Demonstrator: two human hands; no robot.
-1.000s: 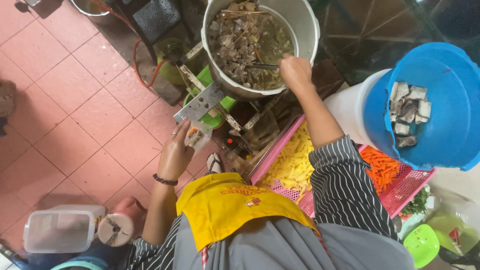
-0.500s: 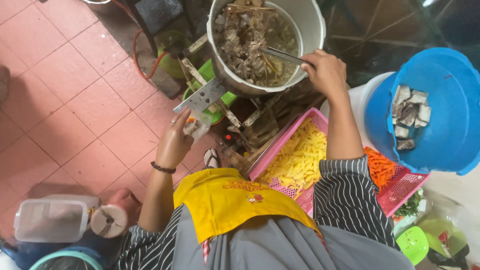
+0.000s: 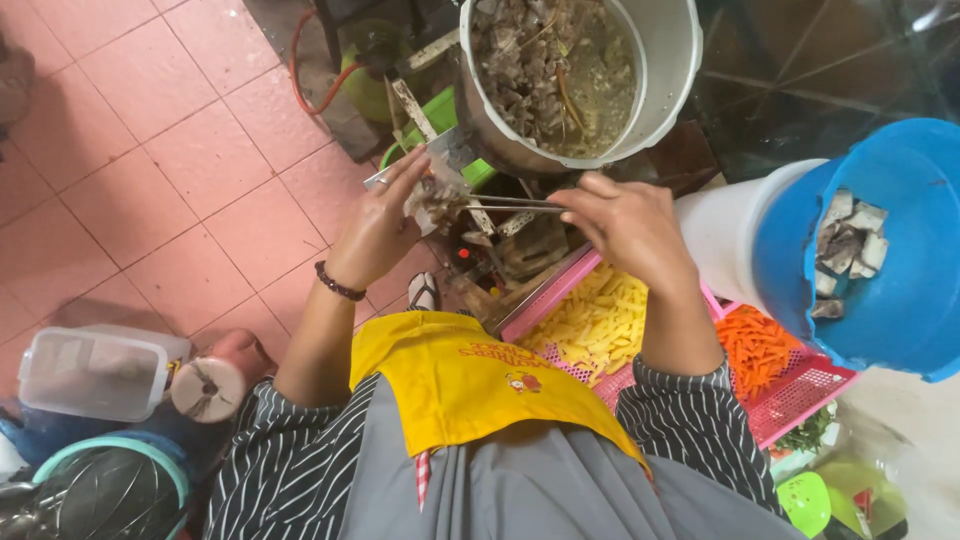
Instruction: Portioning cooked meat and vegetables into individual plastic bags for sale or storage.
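Below pot (image 3: 600, 90) | tongs (image 3: 515, 204) in right grip (image 3: 625, 225) | tips in bag (image 3: 435, 195)

The floor (image 3: 150, 150) is laid with square pink tiles and pale grout lines. A dark glass panel (image 3: 800, 80) fills the upper right. Lighting is even daylight.
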